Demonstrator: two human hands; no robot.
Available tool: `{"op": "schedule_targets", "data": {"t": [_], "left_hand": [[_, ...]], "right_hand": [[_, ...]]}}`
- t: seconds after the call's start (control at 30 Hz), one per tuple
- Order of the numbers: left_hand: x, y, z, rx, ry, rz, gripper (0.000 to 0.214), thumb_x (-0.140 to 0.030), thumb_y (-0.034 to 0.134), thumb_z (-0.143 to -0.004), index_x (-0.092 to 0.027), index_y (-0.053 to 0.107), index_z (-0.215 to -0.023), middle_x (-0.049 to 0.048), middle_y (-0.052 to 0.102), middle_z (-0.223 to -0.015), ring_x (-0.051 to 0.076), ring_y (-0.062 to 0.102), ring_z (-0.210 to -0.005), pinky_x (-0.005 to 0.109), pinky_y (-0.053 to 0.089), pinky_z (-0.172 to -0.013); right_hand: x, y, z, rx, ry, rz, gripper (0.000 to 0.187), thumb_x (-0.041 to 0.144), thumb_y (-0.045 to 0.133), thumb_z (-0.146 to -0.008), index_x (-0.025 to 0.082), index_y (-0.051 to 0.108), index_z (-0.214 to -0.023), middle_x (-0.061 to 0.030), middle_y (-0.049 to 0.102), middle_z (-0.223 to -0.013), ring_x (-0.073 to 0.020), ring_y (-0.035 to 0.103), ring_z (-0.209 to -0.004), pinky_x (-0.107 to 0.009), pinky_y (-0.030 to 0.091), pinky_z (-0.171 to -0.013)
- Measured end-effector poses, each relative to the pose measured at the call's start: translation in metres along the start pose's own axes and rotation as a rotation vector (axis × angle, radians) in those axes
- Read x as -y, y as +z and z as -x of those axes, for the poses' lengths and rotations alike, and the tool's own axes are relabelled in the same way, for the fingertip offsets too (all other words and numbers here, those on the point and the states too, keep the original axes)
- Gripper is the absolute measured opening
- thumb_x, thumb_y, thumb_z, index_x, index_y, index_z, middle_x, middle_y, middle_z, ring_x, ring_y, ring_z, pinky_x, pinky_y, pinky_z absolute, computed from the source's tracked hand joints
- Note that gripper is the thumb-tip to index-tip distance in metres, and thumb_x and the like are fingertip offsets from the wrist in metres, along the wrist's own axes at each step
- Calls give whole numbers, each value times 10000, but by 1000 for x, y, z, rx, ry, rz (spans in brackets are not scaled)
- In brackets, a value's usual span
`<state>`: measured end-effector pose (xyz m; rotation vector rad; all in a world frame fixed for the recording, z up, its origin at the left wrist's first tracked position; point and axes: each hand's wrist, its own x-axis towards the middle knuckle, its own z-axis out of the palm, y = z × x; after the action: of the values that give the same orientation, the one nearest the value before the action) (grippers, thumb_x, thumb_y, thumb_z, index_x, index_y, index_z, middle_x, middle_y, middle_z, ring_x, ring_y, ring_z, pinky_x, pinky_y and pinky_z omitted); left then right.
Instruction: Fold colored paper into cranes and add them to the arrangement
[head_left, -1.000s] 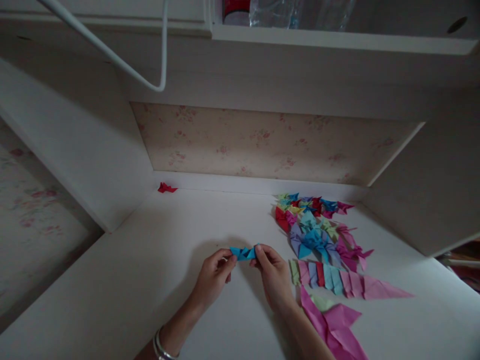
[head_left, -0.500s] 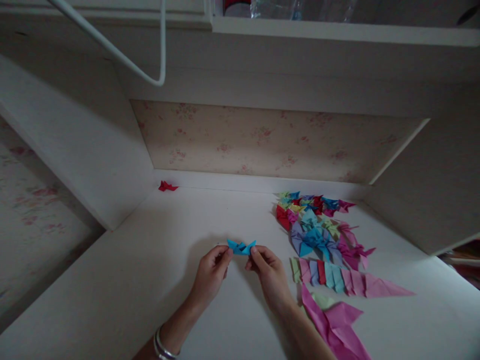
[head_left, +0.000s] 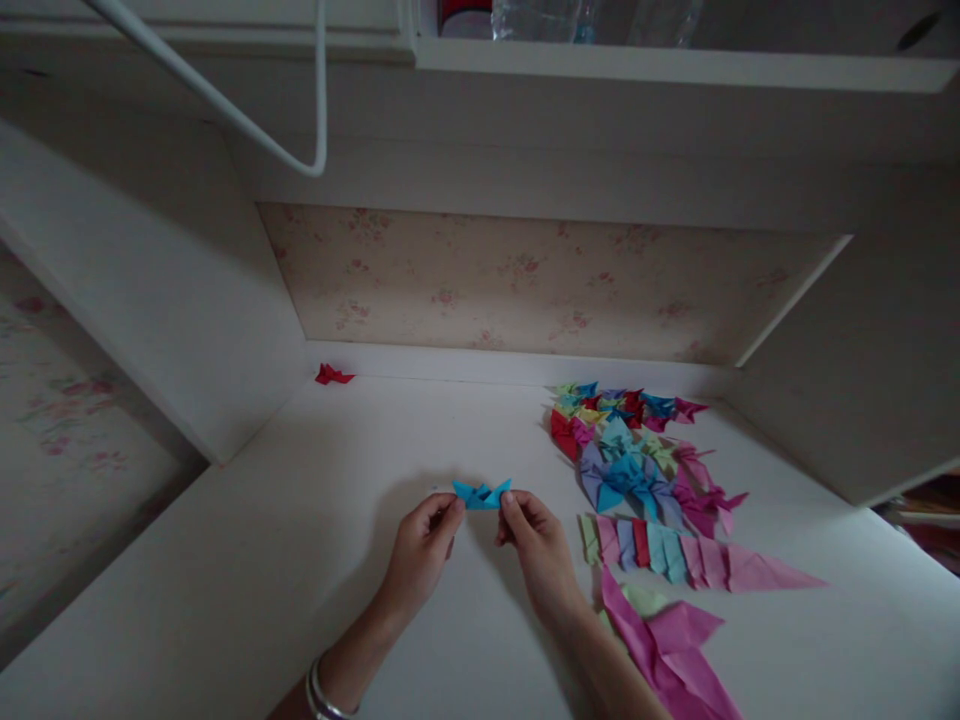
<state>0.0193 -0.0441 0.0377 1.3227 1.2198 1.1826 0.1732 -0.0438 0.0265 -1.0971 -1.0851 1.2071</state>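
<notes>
A small blue folded paper piece (head_left: 481, 495), pointed at both ends, is held up between my two hands over the white desk. My left hand (head_left: 424, 535) pinches its left end between thumb and fingers. At the opposite end, my right hand (head_left: 531, 535) grips it the same way. To the right of my hands lies a row of folded paper strips (head_left: 664, 550) in green, pink, purple, red and turquoise. Near my right forearm rests a large pink folded paper shape (head_left: 671, 640), with pale green paper (head_left: 643, 600) partly under it.
Many-coloured origami pieces (head_left: 626, 470) are heaped at the back right. A small red origami piece (head_left: 332, 374) sits in the far left corner. A white rod (head_left: 225, 110) hangs at upper left, and a shelf (head_left: 675, 68) holding clear plastic bottles spans the top.
Both hands keep their pinch on the blue paper, which has hardly moved. The whole view has shifted very slightly.
</notes>
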Motion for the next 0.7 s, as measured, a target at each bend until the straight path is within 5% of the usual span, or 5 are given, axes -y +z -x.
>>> {"op": "schedule_targets", "data": {"t": [0.7], "left_hand": [[-1,4,3,2,-30,33,292,-442,531,-834,-162,587,-770,-85,334,-488,78,306,-441,196,238,-428]], "right_hand": [[5,-1,2,-45,-32,77,328,472,538,-855,172,598,-738,25,472,-569,-125,418,-552,-237,321,-533]]}}
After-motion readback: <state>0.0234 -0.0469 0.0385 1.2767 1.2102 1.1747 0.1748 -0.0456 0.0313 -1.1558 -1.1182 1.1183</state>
